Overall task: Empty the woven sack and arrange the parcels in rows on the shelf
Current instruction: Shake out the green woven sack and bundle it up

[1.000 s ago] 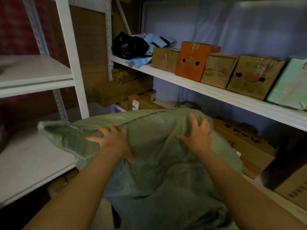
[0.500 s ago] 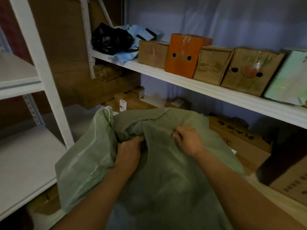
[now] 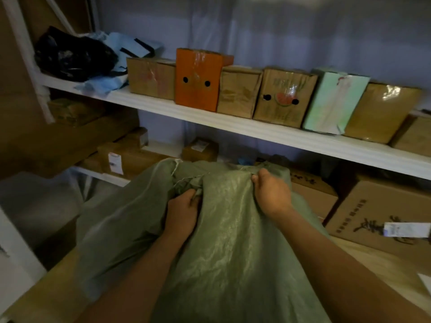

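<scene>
Printing and labels show on several cartons, but none of it reads clearly.

The large carton (image 3: pixel 382 213) at lower right carries dark brush-style characters and a row of small print, too blurred to make out, plus a white sticker (image 3: pixel 407 229) with illegible text. A low carton (image 3: pixel 126 157) bears a white shipping label (image 3: pixel 115 163), unreadable. The watermelon-print box (image 3: pixel 283 96) on the shelf (image 3: pixel 256 131) shows faint, illegible lettering.
</scene>
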Available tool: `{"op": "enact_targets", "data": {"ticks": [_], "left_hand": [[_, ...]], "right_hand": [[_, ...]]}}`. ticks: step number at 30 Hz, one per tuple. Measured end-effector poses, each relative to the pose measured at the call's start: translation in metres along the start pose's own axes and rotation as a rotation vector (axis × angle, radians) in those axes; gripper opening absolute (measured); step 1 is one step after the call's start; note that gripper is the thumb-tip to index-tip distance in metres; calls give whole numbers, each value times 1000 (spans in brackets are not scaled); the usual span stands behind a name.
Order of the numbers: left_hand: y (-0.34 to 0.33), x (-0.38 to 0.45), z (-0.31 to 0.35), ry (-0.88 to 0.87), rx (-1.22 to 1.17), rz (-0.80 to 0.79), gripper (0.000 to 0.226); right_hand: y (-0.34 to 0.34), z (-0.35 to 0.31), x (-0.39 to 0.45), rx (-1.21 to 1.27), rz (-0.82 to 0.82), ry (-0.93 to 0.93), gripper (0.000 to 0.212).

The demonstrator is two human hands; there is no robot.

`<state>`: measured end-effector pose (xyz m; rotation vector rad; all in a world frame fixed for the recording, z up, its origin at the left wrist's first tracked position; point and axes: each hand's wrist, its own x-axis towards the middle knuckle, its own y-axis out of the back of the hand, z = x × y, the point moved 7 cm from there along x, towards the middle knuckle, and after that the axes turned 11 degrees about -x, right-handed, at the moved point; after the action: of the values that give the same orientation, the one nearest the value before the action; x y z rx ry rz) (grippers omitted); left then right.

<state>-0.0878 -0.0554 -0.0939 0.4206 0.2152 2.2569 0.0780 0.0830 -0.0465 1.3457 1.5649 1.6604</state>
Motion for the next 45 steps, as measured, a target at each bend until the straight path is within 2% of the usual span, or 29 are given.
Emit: {"op": "enact_targets", "data": {"ticks": [4,7,9,14,18,21,24,27,30,34,38,40,42,43,45], "left_hand": [[15,9,-12,65,2,-27,25],[49,10,-40,170,-71,106,26],[65,7,-48,209,-91,153,24],[66,3,-41,236,-136,107,28],[39,4,-31,276,-263,57,21],[9,7,-13,277,-297,45,30],[-27,13,5,291,-420,-15,24],[-60,24,31,238,-500,-69,19],[-87,45,45,265,-626,-86,22],[-104,73,50,160,-411,-95,23],[-101,88,41,101,-11,-73,22],[-100,90,56,51,20,-45,21],[-101,89,84,-60,-80,4,34],[-108,86,103,-150,-61,-47,42],[-138,79,122,-275,171,-337,59]], "right_hand": [[-21,-34,-19,14,-178,57,34],[-29,-79,-32,297,-231,136,31],[-31,-111,-35,369,-271,195,31],[-31,-147,-46,151,-422,267,39],[-9,-112,-41,-29,-362,176,39],[2,-65,-32,-54,-344,44,39],[7,-23,-27,-77,-347,-35,38],[9,13,-22,-19,-337,-75,38],[7,48,-13,83,-315,-109,38],[0,89,2,251,-235,-195,31],[-3,94,25,348,-170,-165,25],[1,88,37,434,-108,-131,21],[8,81,49,503,-62,-96,23],[11,77,53,508,-55,-67,22],[19,72,58,485,-62,3,18]]}}
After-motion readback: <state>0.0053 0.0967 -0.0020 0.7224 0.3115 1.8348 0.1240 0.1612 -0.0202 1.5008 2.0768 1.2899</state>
